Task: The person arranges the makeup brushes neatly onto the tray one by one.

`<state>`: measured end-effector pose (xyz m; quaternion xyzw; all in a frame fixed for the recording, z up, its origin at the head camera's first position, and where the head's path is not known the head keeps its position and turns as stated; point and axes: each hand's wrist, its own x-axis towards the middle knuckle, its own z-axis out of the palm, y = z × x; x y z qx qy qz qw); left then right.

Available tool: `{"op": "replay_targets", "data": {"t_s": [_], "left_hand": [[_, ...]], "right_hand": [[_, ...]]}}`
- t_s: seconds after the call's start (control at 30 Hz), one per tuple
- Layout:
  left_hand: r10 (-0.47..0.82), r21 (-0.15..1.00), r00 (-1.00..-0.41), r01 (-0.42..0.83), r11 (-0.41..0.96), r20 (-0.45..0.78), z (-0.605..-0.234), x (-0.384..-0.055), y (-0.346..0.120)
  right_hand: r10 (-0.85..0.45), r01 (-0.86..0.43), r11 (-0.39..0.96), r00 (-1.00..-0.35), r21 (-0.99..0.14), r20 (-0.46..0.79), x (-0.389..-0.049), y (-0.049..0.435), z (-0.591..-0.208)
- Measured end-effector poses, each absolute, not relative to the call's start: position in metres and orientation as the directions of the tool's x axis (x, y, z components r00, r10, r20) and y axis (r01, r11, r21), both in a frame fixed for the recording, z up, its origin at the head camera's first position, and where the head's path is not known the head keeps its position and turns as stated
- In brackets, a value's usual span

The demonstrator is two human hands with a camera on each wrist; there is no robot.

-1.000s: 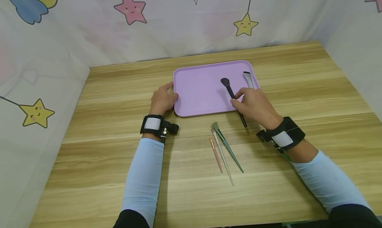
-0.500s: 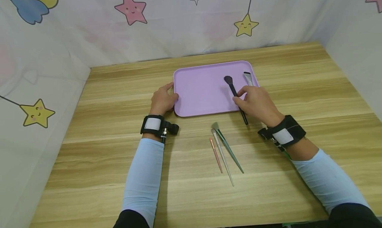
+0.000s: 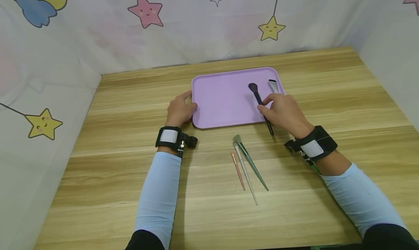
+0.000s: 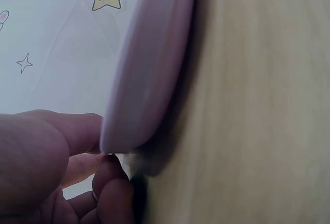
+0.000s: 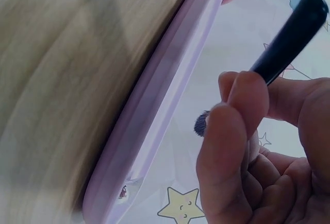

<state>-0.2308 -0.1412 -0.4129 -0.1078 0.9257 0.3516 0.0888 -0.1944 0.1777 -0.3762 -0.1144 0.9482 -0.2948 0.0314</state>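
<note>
My right hand point(image 3: 284, 111) pinches a black makeup brush point(image 3: 256, 94) between thumb and fingers, over the right part of a light purple tray point(image 3: 226, 97). The brush slants, its dark bristles toward the back. In the right wrist view, the handle point(image 5: 294, 38) sticks out above the fingertips, apart from the tray. A flat-headed brush point(image 3: 273, 85) lies in the tray at the right, partly hidden by that hand. At the tray's left edge, my left hand point(image 3: 179, 110) grips the rim; in the left wrist view, its thumb and fingers meet the tray's corner point(image 4: 139, 80).
In front of the tray on the wooden table point(image 3: 124, 170) lie a green brush point(image 3: 251, 163), a silver-white brush point(image 3: 245, 173) and a short pink brush point(image 3: 238, 171), close together. A white cloth with printed stars point(image 3: 196, 35) stands behind the table.
My right hand has shifted slightly right and toward the back with the black brush, nearer the flat-headed brush. The left hand stays at the tray's edge.
</note>
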Motion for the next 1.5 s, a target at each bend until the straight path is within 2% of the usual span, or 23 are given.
{"op": "replay_targets", "data": {"t_s": [1.5], "left_hand": [[-0.143, 0.625, -0.96, -0.267, 0.734, -0.242, -0.413, -0.232, -0.143]], "right_hand": [[-0.221, -0.16, 0.782, -0.975, -0.602, -0.028, -0.223, 0.177, -0.386]]}}
